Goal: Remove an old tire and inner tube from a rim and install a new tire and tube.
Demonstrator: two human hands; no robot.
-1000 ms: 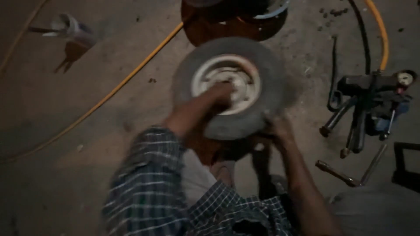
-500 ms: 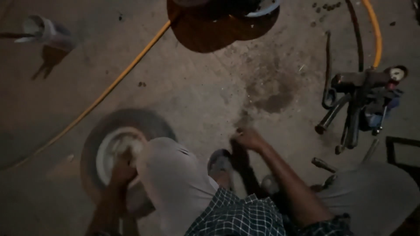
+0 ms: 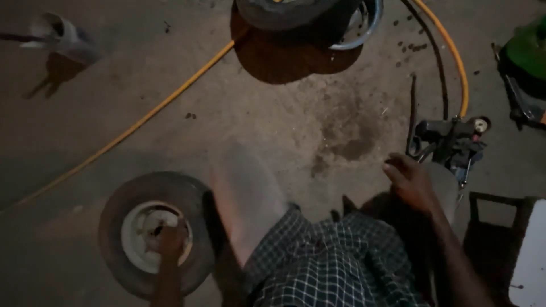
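Small wheel (image 3: 156, 233) flat on dirt floor (image 3: 273, 131), left hand (image 3: 169, 241) gripping its hub, right hand (image 3: 410, 181) loose, empty.

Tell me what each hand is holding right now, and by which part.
The left hand grips the small wheel at the hub of its pale rim. The right hand rests on the knee, holding nothing.

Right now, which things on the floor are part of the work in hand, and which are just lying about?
In hand:
left hand on the white hub of the small grey rubber wheel
right hand near the dark metal tool cluster

Lying about:
long yellow hose
large dark tyre
green machine
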